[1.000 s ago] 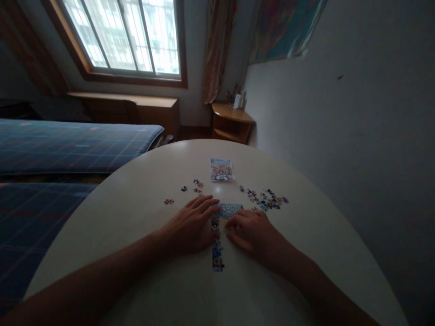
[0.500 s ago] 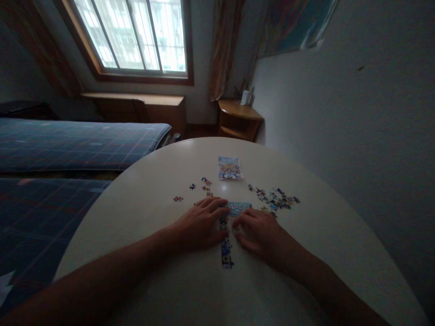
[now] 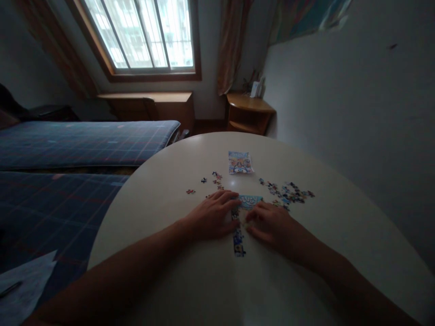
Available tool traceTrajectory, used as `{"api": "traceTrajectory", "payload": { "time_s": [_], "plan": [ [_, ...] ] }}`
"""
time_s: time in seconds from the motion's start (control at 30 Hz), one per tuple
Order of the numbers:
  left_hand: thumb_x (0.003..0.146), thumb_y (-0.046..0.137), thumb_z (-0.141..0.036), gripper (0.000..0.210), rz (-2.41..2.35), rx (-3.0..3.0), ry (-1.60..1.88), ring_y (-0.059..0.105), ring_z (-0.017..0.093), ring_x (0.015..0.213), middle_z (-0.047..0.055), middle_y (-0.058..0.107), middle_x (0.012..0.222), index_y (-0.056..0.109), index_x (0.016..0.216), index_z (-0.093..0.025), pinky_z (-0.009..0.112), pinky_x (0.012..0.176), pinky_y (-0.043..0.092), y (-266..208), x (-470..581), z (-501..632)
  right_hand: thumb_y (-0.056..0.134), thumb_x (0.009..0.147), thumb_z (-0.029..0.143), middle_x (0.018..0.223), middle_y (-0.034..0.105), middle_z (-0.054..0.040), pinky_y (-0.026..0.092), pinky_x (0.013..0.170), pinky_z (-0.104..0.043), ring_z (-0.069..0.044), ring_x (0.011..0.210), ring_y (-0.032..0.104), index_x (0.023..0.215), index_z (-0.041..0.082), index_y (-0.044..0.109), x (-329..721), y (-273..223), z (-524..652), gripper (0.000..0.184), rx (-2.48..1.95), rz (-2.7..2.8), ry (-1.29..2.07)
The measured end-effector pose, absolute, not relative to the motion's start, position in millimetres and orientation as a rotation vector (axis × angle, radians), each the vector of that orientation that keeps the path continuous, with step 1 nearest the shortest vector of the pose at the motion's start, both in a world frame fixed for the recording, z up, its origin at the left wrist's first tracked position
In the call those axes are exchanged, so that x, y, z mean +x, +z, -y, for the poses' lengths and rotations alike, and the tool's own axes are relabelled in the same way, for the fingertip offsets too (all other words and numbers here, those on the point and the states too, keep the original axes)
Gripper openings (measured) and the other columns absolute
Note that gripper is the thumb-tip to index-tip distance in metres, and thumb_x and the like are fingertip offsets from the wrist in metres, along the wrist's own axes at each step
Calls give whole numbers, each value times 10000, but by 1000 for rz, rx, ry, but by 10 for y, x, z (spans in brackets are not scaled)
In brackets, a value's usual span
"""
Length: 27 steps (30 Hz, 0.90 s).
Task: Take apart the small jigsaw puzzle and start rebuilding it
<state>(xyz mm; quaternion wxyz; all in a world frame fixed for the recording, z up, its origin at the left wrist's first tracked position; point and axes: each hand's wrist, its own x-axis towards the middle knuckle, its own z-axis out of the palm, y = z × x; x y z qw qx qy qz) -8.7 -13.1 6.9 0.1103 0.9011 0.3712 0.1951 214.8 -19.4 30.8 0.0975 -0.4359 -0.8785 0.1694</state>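
A partly joined jigsaw puzzle lies on the white round table, with a light-blue top strip and a dark, patterned side strip running toward me. My left hand rests flat with fingers stretched out, its fingertips over the corner where the strips meet. Just right of the side strip, my right hand has its fingers curled toward the thumb, below the top strip. Anything between those fingertips is too small and dark to make out. Part of the puzzle is hidden under the left fingers.
Loose puzzle pieces spread to the right, and several more pieces lie to the left. A printed picture sheet lies beyond the puzzle. Left of the table is a bed with a plaid mattress and papers.
The whole view has shifted, so table and hands appear farther right and slightly higher. My left hand stays on the puzzle; my right hand remains beside the side strip, fingers still curled.
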Motion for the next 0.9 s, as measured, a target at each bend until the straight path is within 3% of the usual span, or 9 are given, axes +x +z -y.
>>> {"api": "traceTrajectory", "payload": {
  "time_s": [0.17, 0.4, 0.7, 0.9],
  "plan": [
    [893, 594, -378, 498, -1096, 2645, 520, 387, 296, 1378, 103, 469, 1459, 488, 1350, -211, 491, 1145, 362, 73, -114, 131, 669, 812, 215, 943, 654, -73, 444, 790, -370, -240, 888, 618, 885, 200, 653, 2147, 332, 186, 76, -1303, 2605, 546],
    [905, 583, -400, 532, -1091, 2671, 479, 359, 303, 1404, 97, 426, 1512, 464, 1387, -210, 498, 1153, 349, 47, -130, 131, 645, 811, 164, 767, 648, -5, 437, 692, -300, -171, 723, 608, 812, 202, 588, 2088, 329, 209, 69, -1234, 2508, 629],
    [889, 604, -370, 540, -1088, 2637, 472, 351, 301, 1411, 94, 433, 1507, 466, 1392, -225, 505, 1158, 337, 46, -135, 131, 582, 895, 142, 963, 723, -34, 469, 857, -360, -201, 937, 646, 961, 225, 682, 2054, 250, 155, 146, -1221, 2251, 556],
    [899, 591, -393, 534, -1090, 2628, 466, 346, 298, 1413, 96, 435, 1504, 466, 1388, -220, 506, 1157, 340, 58, -133, 130, 612, 878, 129, 946, 739, -40, 460, 852, -394, -217, 915, 648, 962, 217, 705, 2043, 160, 105, 154, -1279, 2255, 496]
  ]
}}
